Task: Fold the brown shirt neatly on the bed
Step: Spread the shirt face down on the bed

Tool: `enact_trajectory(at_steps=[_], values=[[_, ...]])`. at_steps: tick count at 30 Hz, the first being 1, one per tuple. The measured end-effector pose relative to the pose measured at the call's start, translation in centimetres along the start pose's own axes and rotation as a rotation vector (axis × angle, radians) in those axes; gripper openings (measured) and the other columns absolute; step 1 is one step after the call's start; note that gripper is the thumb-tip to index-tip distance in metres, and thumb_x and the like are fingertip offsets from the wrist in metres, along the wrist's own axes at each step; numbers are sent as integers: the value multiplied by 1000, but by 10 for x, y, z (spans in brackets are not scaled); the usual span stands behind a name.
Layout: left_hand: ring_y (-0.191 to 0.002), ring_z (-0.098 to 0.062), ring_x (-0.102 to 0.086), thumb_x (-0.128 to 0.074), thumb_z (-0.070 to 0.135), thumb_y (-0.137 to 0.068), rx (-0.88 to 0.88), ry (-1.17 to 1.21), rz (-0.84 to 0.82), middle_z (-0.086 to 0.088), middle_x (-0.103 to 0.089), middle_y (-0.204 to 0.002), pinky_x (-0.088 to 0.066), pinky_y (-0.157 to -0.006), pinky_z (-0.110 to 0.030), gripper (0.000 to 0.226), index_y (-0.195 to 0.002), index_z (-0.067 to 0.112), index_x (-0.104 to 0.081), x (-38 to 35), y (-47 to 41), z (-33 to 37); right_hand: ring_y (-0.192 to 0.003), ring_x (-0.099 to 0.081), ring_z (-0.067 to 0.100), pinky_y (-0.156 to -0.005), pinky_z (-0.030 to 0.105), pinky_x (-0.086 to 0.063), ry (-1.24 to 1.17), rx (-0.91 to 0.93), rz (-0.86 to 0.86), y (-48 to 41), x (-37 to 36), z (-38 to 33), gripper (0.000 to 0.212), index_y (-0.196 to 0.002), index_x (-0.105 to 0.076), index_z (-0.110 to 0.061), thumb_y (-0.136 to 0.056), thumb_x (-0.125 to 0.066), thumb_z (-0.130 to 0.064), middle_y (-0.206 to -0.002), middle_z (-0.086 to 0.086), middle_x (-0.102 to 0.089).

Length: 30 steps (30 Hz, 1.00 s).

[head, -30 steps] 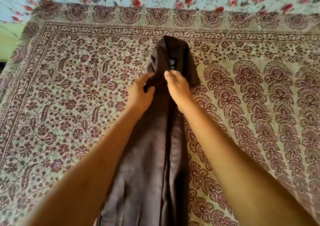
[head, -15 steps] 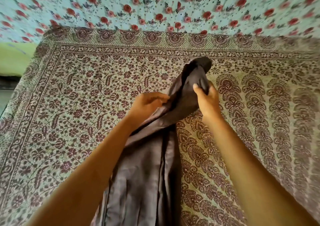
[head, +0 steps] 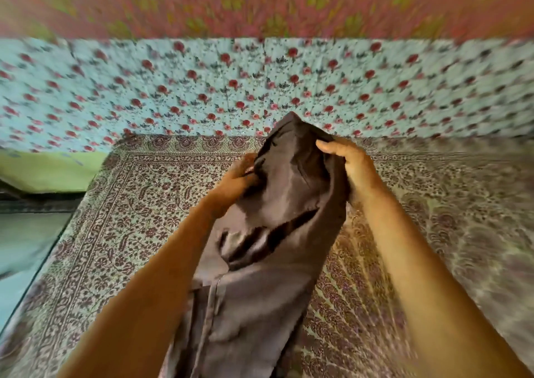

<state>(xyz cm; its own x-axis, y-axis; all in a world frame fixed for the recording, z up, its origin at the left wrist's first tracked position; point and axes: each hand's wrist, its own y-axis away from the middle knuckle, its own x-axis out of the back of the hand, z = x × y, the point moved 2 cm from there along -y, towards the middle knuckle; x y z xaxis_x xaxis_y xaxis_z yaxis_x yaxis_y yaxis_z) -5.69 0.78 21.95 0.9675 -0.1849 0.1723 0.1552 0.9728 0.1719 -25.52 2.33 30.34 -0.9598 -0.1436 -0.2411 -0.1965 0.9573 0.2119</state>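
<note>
- I see the brown shirt (head: 274, 198), a dark, soft cloth garment gathered into a long narrow strip, in the centre of the frame. It runs from the bottom edge to just above the middle.
- The lower part of the strip lies between the two forearms at bottom centre. I cannot tell whether it rests flat on the bed there.
- The upper end of the strip is raised off the bed and bunched to a peak, which overlaps the floral fabric behind it.
- The left hand (head: 235, 182) grips the left edge of the raised end, with its fingers curled into the cloth.
- The right hand (head: 351, 169) grips the right edge of the raised end. The thumb lies across the top of the fold and the fingers are hidden behind the cloth.
- The bed cover (head: 138, 218), a cream sheet printed with maroon flowers and a patterned border, fills the middle and lower frame beneath the shirt.
- A light blue fabric with red roses (head: 202, 88) spans the upper middle of the frame, beyond the far border of the bed cover.
- A blurred pink-red band (head: 260, 1) with green patches crosses the top of the frame. I cannot tell what it is.
- A plain green surface (head: 49, 172) sits at the left edge, with a pale teal surface (head: 23, 247) below it.
</note>
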Motion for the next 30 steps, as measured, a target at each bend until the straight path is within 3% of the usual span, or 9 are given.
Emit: enact_trajectory(at_steps=[3,5,8,10,12,16,20,24,30], values=[[-63,6,-59,-39,-9,-93,23,-53,-63,17,-67,-71,-46,-63,-11,30,-117,0,-55,-6,39,36,-53,-65,12,-58,20,-52,24,88,-9,41,0,-42,20,-76,-62,-12,-88,-48,-6,-58,-3,-68],[-63,3,-59,-49,-2,-92,36,-156,-71,12,-66,-73,-44,-63,-11,22,-109,3,-62,-3,73,57,-55,-65,9,-59,18,-51,59,157,21,74,9,-67,22,-77,-63,-14,-89,-47,-4,-58,-6,-68],[-64,-6,-52,-69,29,-82,71,-382,-115,5,-59,-65,-38,-60,-15,16,-69,19,-70,14,130,81,-62,-67,4,-63,18,-52,96,236,68,121,33,-95,32,-76,-69,-21,-90,-46,-4,-63,-11,-70],[-69,-12,-48,-69,37,-79,115,-535,-133,-5,-54,-73,-35,-58,-14,32,-76,5,-66,19,166,92,-70,-67,5,-71,25,-49,111,261,118,152,47,-107,35,-72,-74,-24,-89,-48,-7,-71,-11,-72],[-77,-16,-48,-63,23,-88,105,-503,-70,-10,-54,-83,-36,-61,-13,30,-91,-7,-63,17,195,100,-75,-67,5,-72,24,-48,158,275,184,180,55,-119,33,-73,-74,-27,-90,-50,-11,-77,-12,-72],[-77,-17,-49,-57,17,-91,-136,-372,263,-6,-52,-75,-37,-65,-25,14,-82,7,-60,4,247,129,-92,-56,18,-69,17,-44,489,361,318,235,68,-137,22,-109,-64,-4,-93,-50,-10,-100,6,-61],[-86,-18,-55,-57,22,-92,-405,-396,588,-6,-60,-87,-42,-75,-29,21,-99,5,-67,-12,294,192,-96,-61,31,-68,28,-36,827,552,697,301,80,-139,31,-105,-66,2,-88,-62,-24,-103,21,-67],[-78,-20,-57,-60,32,-89,-604,-431,718,-6,-63,-82,-36,-65,-25,24,-93,9,-68,-25,348,255,-82,-59,36,-61,36,-37,694,591,981,367,76,-140,41,-88,-66,1,-86,-61,-40,-87,21,-67],[-64,-29,-57,-59,52,-83,-851,-537,813,-7,-56,-64,-42,-58,-39,37,-74,17,-58,-29,418,299,-67,-45,26,-58,28,-24,462,641,1075,434,76,-153,45,-64,-48,-11,-86,-57,-50,-59,5,-46]])
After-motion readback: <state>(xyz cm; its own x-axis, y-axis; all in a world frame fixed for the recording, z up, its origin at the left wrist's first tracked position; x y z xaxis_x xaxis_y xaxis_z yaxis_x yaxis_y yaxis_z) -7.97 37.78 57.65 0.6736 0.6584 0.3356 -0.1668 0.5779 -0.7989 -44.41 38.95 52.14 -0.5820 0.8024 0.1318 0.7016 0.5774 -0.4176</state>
